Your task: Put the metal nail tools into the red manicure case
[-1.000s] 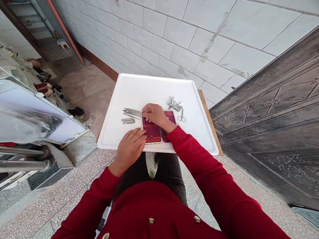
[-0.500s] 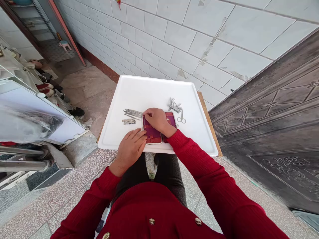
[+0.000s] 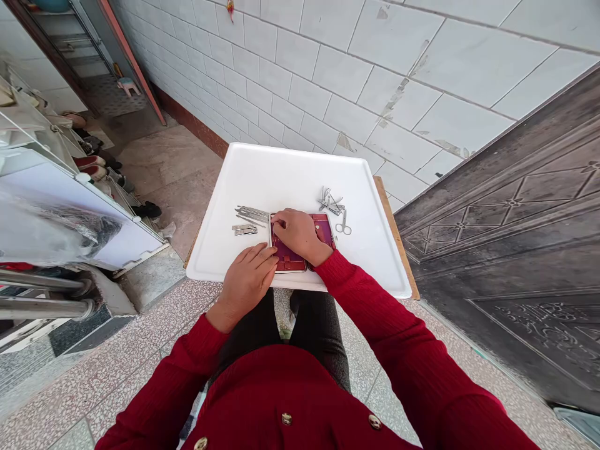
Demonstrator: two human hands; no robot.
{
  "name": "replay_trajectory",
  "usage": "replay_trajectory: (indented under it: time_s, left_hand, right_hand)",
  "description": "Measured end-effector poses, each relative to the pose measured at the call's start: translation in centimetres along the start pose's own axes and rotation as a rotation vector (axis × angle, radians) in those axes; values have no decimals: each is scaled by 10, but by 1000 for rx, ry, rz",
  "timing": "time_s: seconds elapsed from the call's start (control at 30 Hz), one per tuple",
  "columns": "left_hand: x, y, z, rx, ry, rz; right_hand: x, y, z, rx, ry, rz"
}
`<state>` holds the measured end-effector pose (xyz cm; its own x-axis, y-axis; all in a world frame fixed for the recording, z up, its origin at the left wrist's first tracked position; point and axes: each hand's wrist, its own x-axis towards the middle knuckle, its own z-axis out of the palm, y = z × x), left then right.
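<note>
An open manicure case (image 3: pixel 291 265) with a purple lining and red straps lies on a white foam tray (image 3: pixel 290 164). My left hand (image 3: pixel 248 275) rests with its fingers stretched out, their tips touching the case's left edge. Over the upper part of the case, my right hand (image 3: pixel 300 234) pinches thumb and forefinger together at the upper left corner; whatever is between them is hidden. Left of the case lie several thin metal tools (image 3: pixel 252 215) and nail clippers (image 3: pixel 244 230). Small scissors (image 3: pixel 344 225) and a pile of metal clippers and tools (image 3: pixel 330 201) lie to the right.
The tray sits on a wooden board (image 3: pixel 397 234) above my knees. A white tiled wall (image 3: pixel 300 81) stands ahead and a dark carved door (image 3: pixel 506 250) is on the right. Shoes (image 3: pixel 94 169) fill a rack on the left.
My right hand has shifted very slightly, still pinching at the case's upper left. My left hand keeps its place on the edge. The whole view has moved a little.
</note>
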<state>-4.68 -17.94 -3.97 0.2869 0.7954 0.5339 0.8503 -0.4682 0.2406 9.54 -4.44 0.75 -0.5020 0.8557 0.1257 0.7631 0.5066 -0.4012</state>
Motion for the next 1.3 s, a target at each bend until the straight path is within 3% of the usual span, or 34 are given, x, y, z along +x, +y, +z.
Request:
replay_trajectory:
  time_s: [0.37, 0.67, 0.9, 1.3]
  left_hand:
    - [-2, 2, 0, 16, 17, 9]
    - [-3, 1, 3, 14, 37, 22]
    - [-3, 1, 2, -11, 28, 15]
    - [-3, 2, 3, 29, 51, 34]
  right_hand:
    - [-6, -5, -1, -205, -49, -59]
    - [15, -23, -21, -187, -129, -91]
    - [38, -37, -14, -237, -215, -122]
    - [49, -31, -5, -299, -190, -111]
